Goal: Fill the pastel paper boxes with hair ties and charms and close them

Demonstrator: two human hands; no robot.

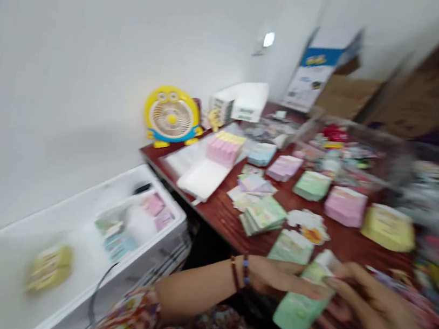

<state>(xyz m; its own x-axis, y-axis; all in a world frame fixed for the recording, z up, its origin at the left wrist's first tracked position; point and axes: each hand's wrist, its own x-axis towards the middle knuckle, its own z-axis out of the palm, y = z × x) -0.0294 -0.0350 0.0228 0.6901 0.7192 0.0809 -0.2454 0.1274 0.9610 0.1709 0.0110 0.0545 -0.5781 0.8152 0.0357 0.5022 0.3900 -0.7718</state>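
My left hand (pixel 280 279), with bead bracelets at the wrist, grips a stack of pale green cards (pixel 300 304) near the front edge of the dark wooden table (pixel 228 217). From the right, my right hand (pixel 378 312) meets the same stack, its fingers closed on the top edge. The picture is blurred by motion. Just beyond the hands lie another green pack (pixel 292 245) and a fanned green pile (pixel 263 214).
Piles of pink (pixel 344 205), yellow (pixel 388 226), green (pixel 312 184), lilac and blue cards cover the table. A yellow toy fan (pixel 172 117) stands at its far left corner. A white bin (pixel 68 252) with packets stands at the left. Cardboard boxes (pixel 346 95) stand behind.
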